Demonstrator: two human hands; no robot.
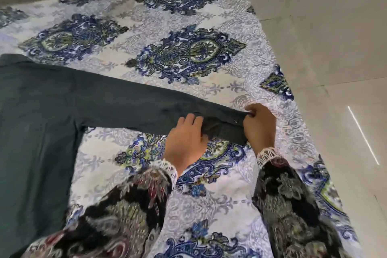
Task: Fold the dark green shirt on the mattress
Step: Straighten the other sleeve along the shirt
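One dark green shirt (41,98) lies flat on the patterned mattress (188,27), at its left side, one sleeve (146,102) stretched right. Two hands work its cuff: the left hand (186,140) pinches the cuff's near edge, the right hand (259,125) grips the cuff's end. Bare mattress lies beyond; tiled floor (335,37) borders its right edge.

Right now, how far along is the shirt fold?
Early. Done: the dark green shirt lies spread flat on the patterned mattress, its sleeve stretched out to the side. In hand: the left hand and right hand both pinch the cuff. Left: no fold shows yet; sleeve and body are still to be folded.
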